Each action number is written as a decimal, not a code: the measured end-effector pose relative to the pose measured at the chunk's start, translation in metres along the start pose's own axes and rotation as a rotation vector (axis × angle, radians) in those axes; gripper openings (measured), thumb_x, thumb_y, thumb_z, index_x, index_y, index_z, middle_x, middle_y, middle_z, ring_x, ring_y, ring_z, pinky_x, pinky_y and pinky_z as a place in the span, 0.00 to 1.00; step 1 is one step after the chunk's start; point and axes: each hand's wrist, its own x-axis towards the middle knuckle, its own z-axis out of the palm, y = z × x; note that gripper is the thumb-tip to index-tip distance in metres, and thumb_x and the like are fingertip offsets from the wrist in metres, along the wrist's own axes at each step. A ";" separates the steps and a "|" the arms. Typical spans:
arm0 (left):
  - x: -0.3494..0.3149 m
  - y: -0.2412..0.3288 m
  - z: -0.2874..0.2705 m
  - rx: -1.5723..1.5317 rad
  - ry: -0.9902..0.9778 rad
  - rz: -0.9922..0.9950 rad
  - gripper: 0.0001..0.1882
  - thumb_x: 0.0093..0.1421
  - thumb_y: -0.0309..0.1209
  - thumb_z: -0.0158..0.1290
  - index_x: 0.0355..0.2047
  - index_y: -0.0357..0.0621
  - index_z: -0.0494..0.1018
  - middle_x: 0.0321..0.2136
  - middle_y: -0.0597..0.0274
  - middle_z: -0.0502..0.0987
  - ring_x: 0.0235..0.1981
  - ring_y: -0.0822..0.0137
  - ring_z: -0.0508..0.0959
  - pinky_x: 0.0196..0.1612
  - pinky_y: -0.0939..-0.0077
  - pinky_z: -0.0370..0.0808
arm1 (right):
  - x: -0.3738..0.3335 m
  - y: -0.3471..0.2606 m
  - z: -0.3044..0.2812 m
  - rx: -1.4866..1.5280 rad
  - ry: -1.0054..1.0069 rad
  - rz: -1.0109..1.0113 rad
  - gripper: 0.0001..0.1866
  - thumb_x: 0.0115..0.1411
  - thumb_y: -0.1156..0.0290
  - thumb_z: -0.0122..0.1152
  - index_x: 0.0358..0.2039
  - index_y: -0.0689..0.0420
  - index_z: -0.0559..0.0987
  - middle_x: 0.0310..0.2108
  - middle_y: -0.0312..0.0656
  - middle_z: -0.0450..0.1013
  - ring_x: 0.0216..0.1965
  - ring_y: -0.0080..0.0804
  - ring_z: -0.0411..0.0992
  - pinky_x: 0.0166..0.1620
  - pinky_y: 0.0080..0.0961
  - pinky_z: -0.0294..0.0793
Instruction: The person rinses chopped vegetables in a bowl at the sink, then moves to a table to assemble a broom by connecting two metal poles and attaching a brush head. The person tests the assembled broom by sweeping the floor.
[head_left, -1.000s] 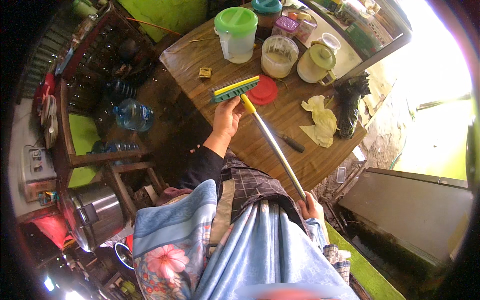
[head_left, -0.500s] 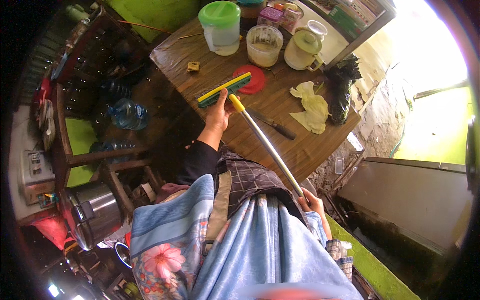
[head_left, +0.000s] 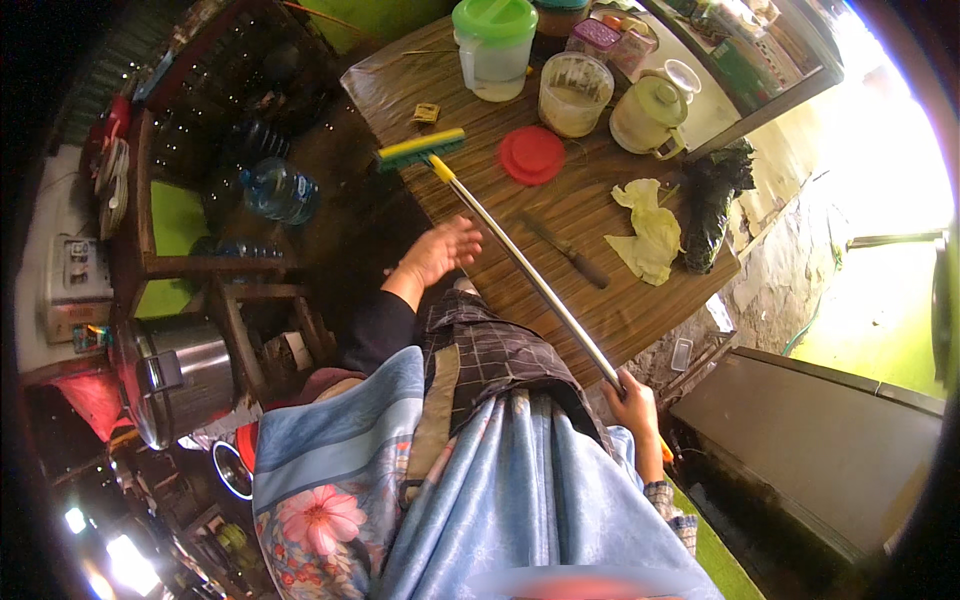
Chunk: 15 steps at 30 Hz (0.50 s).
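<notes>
My right hand (head_left: 637,405) grips the lower end of a long metal pole (head_left: 530,275). The pole runs up across the wooden table (head_left: 600,320) to a green and yellow brush head (head_left: 420,150), which rests near the table's left edge. My left hand (head_left: 440,250) hovers beside the pole at the table's near edge, fingers spread, holding nothing and apart from the pole.
On the table stand a green-lidded jug (head_left: 495,45), a clear tub (head_left: 573,95), a pale kettle (head_left: 650,112), a red lid (head_left: 532,155), a knife (head_left: 570,255), a cabbage leaf (head_left: 650,235) and dark greens (head_left: 710,200). To the left are water bottles (head_left: 280,190) and a metal pot (head_left: 175,375).
My left hand has let go of the pole and opened beside it. The brush head has slid toward the table's left edge.
</notes>
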 end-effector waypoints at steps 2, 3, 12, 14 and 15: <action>-0.009 -0.021 0.012 0.062 -0.036 -0.124 0.28 0.58 0.44 0.50 0.53 0.42 0.60 0.43 0.54 0.72 0.40 0.64 0.74 0.41 0.68 0.73 | 0.025 -0.023 0.012 0.031 -0.105 -0.037 0.18 0.50 0.61 0.59 0.40 0.58 0.72 0.27 0.54 0.72 0.31 0.49 0.72 0.33 0.37 0.70; -0.012 -0.033 0.021 0.082 -0.073 -0.150 0.29 0.58 0.44 0.50 0.54 0.42 0.59 0.44 0.55 0.72 0.41 0.64 0.74 0.42 0.67 0.73 | 0.035 -0.035 0.021 0.072 -0.137 -0.057 0.21 0.51 0.61 0.58 0.44 0.58 0.71 0.30 0.55 0.72 0.35 0.49 0.72 0.36 0.38 0.71; -0.016 0.024 -0.049 -0.191 0.466 0.437 0.10 0.58 0.34 0.50 0.30 0.41 0.66 0.24 0.53 0.74 0.25 0.62 0.74 0.30 0.71 0.73 | 0.093 -0.104 0.031 0.076 0.017 -0.448 0.27 0.55 0.55 0.53 0.54 0.51 0.66 0.51 0.49 0.64 0.53 0.46 0.62 0.55 0.42 0.59; -0.013 0.047 -0.080 -0.261 0.587 0.524 0.11 0.59 0.35 0.49 0.28 0.40 0.65 0.20 0.59 0.71 0.21 0.65 0.72 0.28 0.72 0.72 | 0.095 -0.095 0.012 0.058 -0.027 -0.407 0.26 0.56 0.56 0.52 0.54 0.52 0.66 0.52 0.49 0.63 0.54 0.46 0.61 0.56 0.38 0.59; -0.012 0.058 -0.094 -0.296 0.694 0.567 0.12 0.59 0.36 0.49 0.27 0.40 0.64 0.19 0.61 0.70 0.20 0.66 0.70 0.27 0.71 0.71 | 0.094 -0.090 0.003 0.180 -0.132 -0.374 0.25 0.58 0.56 0.50 0.53 0.54 0.67 0.53 0.49 0.63 0.54 0.45 0.61 0.56 0.36 0.59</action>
